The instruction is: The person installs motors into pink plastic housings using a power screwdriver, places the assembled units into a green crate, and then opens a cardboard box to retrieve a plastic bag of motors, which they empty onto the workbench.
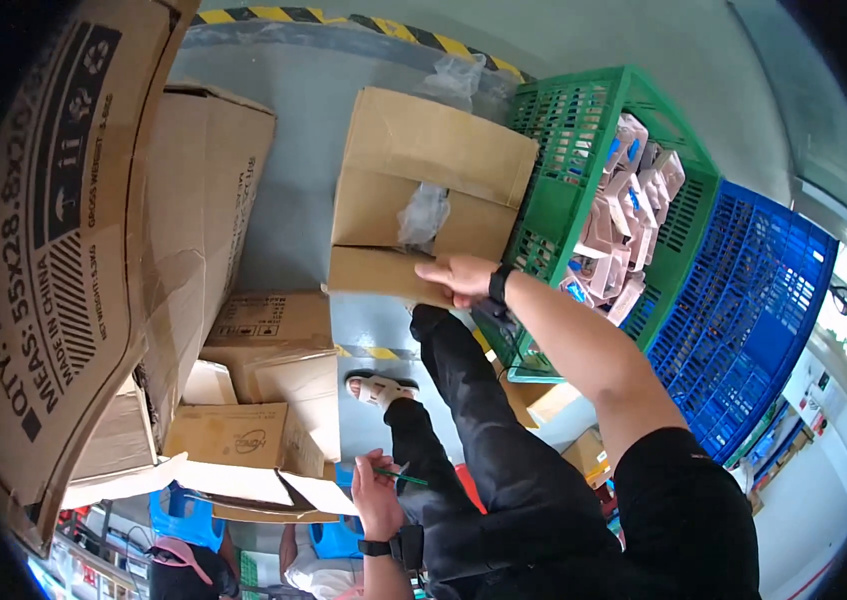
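Note:
An opened cardboard box (424, 135) lies on the floor ahead of me, with a crumpled clear plastic bag (424, 215) inside. My right hand (464, 277), a black band at its wrist, is closed on the box's near flap (374, 272), fingers curled at the edge. Lower down, beside my leg, my left hand (376, 497) holds a thin green pen-like tool (402, 476); its exact kind is too small to make out.
Right of the box stands a green crate (569, 225) of pale pink parts, then a blue crate (734, 310). Large cartons (204, 190) stack up on the left. Yellow-black tape (394, 30) marks the floor. Another person in a pink-strapped cap (184, 560) is at lower left.

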A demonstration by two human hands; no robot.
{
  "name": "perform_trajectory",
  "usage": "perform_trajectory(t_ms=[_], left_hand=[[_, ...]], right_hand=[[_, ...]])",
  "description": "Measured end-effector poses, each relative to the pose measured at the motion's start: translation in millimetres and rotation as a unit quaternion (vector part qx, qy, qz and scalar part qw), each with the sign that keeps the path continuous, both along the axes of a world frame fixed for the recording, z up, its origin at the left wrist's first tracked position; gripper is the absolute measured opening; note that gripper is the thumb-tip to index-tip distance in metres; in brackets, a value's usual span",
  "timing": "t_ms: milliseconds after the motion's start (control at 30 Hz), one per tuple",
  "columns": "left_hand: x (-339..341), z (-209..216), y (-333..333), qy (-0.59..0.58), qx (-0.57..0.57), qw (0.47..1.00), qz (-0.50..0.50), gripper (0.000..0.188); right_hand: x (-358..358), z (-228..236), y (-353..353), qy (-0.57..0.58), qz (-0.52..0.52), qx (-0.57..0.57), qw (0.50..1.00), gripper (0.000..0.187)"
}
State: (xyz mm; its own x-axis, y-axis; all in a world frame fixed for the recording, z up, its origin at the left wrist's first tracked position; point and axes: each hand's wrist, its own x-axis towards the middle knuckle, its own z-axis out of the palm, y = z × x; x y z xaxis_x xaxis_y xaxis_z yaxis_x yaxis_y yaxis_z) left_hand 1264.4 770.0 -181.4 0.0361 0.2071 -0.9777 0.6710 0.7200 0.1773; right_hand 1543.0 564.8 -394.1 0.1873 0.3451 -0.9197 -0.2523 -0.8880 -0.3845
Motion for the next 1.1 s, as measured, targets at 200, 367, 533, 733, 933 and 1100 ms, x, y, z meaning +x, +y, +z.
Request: perform_trajectory(t_ms=[200, 367, 533, 733, 933, 1100], left_hand=[[-8.5, 5.0, -16.3, 0.019, -0.015, 1.000, -0.011, 0.041], [-14.7, 12.5, -12.5, 0.038, -0.004, 0.999, 0.033, 0.041], [2.3, 11.1, -17.0, 0.004, 0.002, 0.999, 0.031, 0.041], [11.8, 19.4, -22.4, 0.008, -0.023, 1.000, 0.003, 0.040], [3.5, 46.7, -9.4, 0.015, 0.001, 1.000, -0.012, 0.040], [-0.4, 56.4, 2.0, 0.031, 0.038, 0.999, -0.016, 0.040]], right_hand=[[33.6, -66.8, 21.1, -0.393, 0.237, -0.069, 0.886, 0.037], [56.4, -66.7, 22.5, -0.227, 0.386, -0.035, 0.894, 0.020], [44.5, -55.7, -30.3, -0.466, 0.255, 0.241, 0.812, 0.018], [15.4, -19.8, -16.8, -0.378, 0.039, 0.100, 0.920, 0.025], [24.3, 115.6, -21.5, -0.418, -0.059, 0.104, 0.901, 0.034], [26.5, 119.0, -30.9, -0.305, -0.146, 0.041, 0.940, 0.045]])
